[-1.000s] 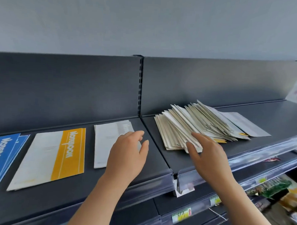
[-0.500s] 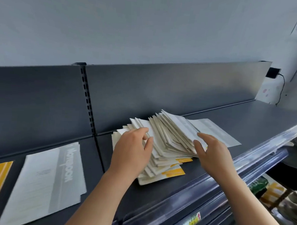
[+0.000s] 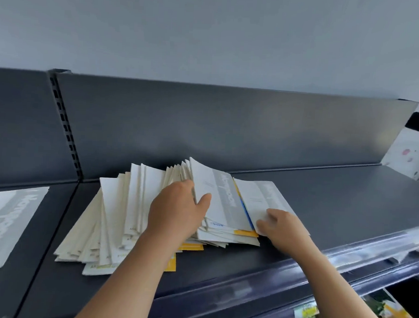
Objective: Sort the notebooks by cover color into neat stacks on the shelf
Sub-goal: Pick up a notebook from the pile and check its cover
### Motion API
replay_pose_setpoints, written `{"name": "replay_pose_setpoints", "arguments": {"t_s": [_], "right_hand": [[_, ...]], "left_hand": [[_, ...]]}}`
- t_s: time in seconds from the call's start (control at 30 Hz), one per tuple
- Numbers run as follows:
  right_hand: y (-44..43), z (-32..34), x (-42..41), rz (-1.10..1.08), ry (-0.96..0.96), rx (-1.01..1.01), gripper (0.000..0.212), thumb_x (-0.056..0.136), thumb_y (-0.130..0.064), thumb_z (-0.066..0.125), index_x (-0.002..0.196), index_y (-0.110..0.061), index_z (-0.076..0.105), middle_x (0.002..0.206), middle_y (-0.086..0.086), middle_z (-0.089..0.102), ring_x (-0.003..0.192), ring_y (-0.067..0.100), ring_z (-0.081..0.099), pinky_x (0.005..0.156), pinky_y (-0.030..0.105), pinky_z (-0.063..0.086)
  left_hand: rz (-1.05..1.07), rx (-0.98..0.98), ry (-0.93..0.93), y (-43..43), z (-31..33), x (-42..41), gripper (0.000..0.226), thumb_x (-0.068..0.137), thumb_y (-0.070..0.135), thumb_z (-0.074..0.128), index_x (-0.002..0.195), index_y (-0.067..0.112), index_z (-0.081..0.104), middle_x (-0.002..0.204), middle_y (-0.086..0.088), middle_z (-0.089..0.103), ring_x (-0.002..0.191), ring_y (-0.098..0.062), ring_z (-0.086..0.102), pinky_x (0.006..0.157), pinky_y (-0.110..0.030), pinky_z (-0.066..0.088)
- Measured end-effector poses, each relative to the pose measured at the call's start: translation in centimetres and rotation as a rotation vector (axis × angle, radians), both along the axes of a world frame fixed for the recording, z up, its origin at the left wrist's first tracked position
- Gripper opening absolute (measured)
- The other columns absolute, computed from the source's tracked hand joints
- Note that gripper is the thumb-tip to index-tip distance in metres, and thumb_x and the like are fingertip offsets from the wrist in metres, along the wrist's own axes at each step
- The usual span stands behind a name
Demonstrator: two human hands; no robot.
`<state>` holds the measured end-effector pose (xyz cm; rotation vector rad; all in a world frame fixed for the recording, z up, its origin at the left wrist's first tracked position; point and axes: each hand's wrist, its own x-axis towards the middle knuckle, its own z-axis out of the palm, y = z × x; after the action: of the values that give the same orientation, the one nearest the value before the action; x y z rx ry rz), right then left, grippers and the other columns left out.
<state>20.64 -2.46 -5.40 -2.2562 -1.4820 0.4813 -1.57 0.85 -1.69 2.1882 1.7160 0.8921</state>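
Half a second earlier the left grip (image 3: 175,212) had lain flat on the pile (image 3: 119,215). Now it held the top notebook (image 3: 218,197), thumb (image 3: 205,199) over the gray-banded cover and fingers hidden behind it, so that the notebook stood tilted up from the rest. The right grip (image 3: 284,228), which had hovered with fingers spread beside the pile, had dropped onto the near corner of a flat notebook (image 3: 262,197) lying just right of the pile. Blur hid whether it pinched that corner or only touched it.

The view had swung right, and the yellow cover at the far left had gone from sight. The shelf (image 3: 346,201) carried the fanned pile, mostly pale covers with yellow and blue edges showing low down. A side notebook (image 3: 11,217), gray and white, lay in the left bay, cut off by the frame edge. Goods (image 3: 389,311) on a lower shelf at bottom right were too smeared to make out.
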Motion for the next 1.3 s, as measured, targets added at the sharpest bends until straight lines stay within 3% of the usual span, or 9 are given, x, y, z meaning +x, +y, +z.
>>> {"name": "replay_pose_setpoints", "arguments": {"t_s": [0.3, 0.47, 0.63, 0.73, 0.87, 0.97, 1.1, 1.2, 1.3], "right_hand": [[-0.8, 0.5, 2.7, 0.237, -0.013, -0.037, 0.055, 0.079, -0.048, 0.064, 0.118, -0.01, 0.056, 0.12, 0.002, 0.057, 0.112, 0.023, 0.052, 0.094, 0.035, 0.042], [-0.6, -0.8, 3.6, 0.327, -0.052, 0.045, 0.049, 0.071, -0.059, 0.064, 0.097, -0.017, 0.06, 0.095, -0.007, 0.058, 0.094, 0.017, 0.053, 0.085, 0.037, 0.047], [-0.8, -0.9, 3.6, 0.296, 0.15, 0.136, 0.029, 0.093, -0.037, 0.049, 0.101, -0.014, 0.066, 0.098, 0.0, 0.066, 0.095, 0.02, 0.057, 0.081, 0.031, 0.044], [-0.5, -0.7, 2.9, 0.271, 0.117, 0.279, 0.037, 0.095, -0.019, 0.035, 0.058, -0.014, 0.037, 0.055, -0.001, 0.04, 0.055, 0.017, 0.034, 0.05, 0.027, 0.028], [-0.1, -0.8, 0.2, 0.348, 0.273, 0.373, 0.039, 0.095, -0.018, 0.038, 0.058, -0.017, 0.026, 0.049, -0.007, 0.031, 0.05, 0.008, 0.024, 0.046, 0.02, 0.023], [-0.2, -1.2, -1.5, 0.518, 0.273, 0.347, 0.031, 0.095, -0.02, 0.042, 0.064, -0.015, 0.045, 0.064, -0.009, 0.046, 0.062, 0.01, 0.04, 0.061, 0.023, 0.035], [0.1, -1.7, -1.7, 0.658, 0.162, 0.305, 0.037, 0.092, -0.011, 0.046, 0.124, -0.025, 0.06, 0.128, -0.024, 0.048, 0.114, -0.011, 0.038, 0.109, 0.022, 0.027], [0.3, -1.6, -2.1, 0.689, 0.107, 0.303, 0.053, 0.088, 0.001, 0.04, 0.128, -0.029, 0.056, 0.138, -0.018, 0.046, 0.118, -0.011, 0.032, 0.115, 0.03, 0.02], [0.3, -1.5, -2.6, 0.702, 0.146, 0.288, 0.053, 0.089, 0.003, 0.036, 0.124, -0.029, 0.059, 0.133, -0.018, 0.051, 0.125, -0.004, 0.038, 0.108, 0.007, 0.015]], "left_hand": [[0.155, -0.087, 0.016, 0.1, -1.4, 2.3, 0.021, 0.085, 0.036, 0.063, 0.093, 0.018, 0.057, 0.082, 0.005, 0.061, 0.075, -0.018, 0.058, 0.06, -0.029, 0.042], [0.18, -0.089, -0.011, -0.1, -1.6, 2.6, 0.016, 0.085, 0.03, 0.063, 0.086, 0.016, 0.058, 0.071, 0.003, 0.059, 0.066, -0.017, 0.055, 0.054, -0.027, 0.039], [0.162, -0.11, -0.052, -0.2, -1.6, 2.4, 0.016, 0.086, 0.025, 0.063, 0.078, 0.013, 0.056, 0.065, 0.002, 0.055, 0.058, -0.015, 0.05, 0.051, -0.027, 0.038], [0.142, -0.134, -0.1, -0.5, -1.5, 2.2, 0.009, 0.088, 0.022, 0.059, 0.087, 0.014, 0.055, 0.076, 0.001, 0.061, 0.068, -0.017, 0.057, 0.059, -0.031, 0.047], [0.113, -0.184, -0.192, -1.1, -1.3, 1.9, 0.008, 0.091, 0.018, 0.051, 0.097, 0.013, 0.049, 0.086, -0.003, 0.058, 0.074, -0.02, 0.056, 0.062, -0.033, 0.046], [0.105, -0.273, -0.263, -1.6, -0.8, 1.8, 0.01, 0.097, 0.017, 0.038, 0.105, 0.01, 0.04, 0.09, -0.006, 0.054, 0.079, -0.022, 0.058, 0.059, -0.031, 0.043], [0.104, -0.346, -0.323, -1.9, -0.5, 1.3, 0.016, 0.099, 0.021, 0.031, 0.113, 0.014, 0.033, 0.096, -0.008, 0.057, 0.085, -0.025, 0.06, 0.069, -0.039, 0.05], [0.103, -0.363, -0.331, -1.8, -0.4, 1.2, 0.034, 0.093, 0.043, 0.045, 0.112, 0.014, 0.04, 0.097, -0.003, 0.06, 0.084, -0.02, 0.06, 0.073, -0.037, 0.051], [0.118, -0.337, -0.257, -1.8, -0.4, 1.3, 0.042, 0.085, 0.038, 0.063, 0.112, 0.015, 0.04, 0.104, 0.002, 0.057, 0.09, -0.02, 0.059, 0.07, -0.035, 0.052]]}}
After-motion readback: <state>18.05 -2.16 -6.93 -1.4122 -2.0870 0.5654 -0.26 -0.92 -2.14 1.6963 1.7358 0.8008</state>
